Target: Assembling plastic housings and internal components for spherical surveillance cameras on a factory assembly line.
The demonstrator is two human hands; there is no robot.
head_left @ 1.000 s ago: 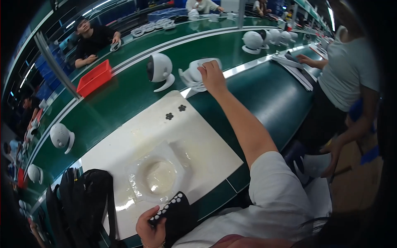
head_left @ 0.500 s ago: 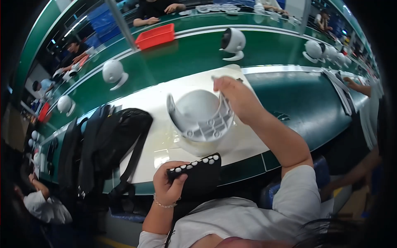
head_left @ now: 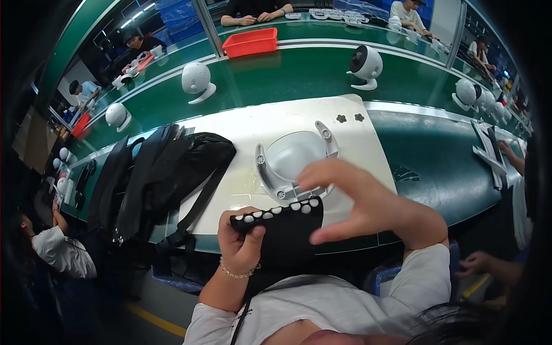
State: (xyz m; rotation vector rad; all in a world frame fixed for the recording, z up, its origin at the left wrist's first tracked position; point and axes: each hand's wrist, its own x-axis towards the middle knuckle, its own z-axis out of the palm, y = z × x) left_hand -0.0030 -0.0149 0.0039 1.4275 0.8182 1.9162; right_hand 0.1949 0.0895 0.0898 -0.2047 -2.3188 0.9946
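Observation:
My left hand (head_left: pixel 241 244), with a beaded bracelet at the wrist, grips a dark flexible sheet (head_left: pixel 290 233) near the table's front edge. Small white round pads line the sheet's upper edge. My right hand (head_left: pixel 359 198) hovers to the right of the sheet, thumb and fingers spread, holding nothing. Partly behind those fingers, a white rounded housing (head_left: pixel 294 150) with a curved, ribbed base lies on a pale mat (head_left: pixel 368 167). At the mat's far right corner are two dark flower-shaped pieces (head_left: pixel 341 119).
Black bags (head_left: pixel 192 164) lie left of the mat. Beyond runs a green conveyor (head_left: pixel 287 72) carrying several white round-headed units (head_left: pixel 197 79). A red bin (head_left: pixel 250 43) stands past it. Other people work along the line, and a person's hand (head_left: pixel 476 263) is at the right.
My right hand has let go of the white housing and come back toward the dark sheet. The housing now rests on the mat, turned differently. My view has shifted, moving the scene rightward.

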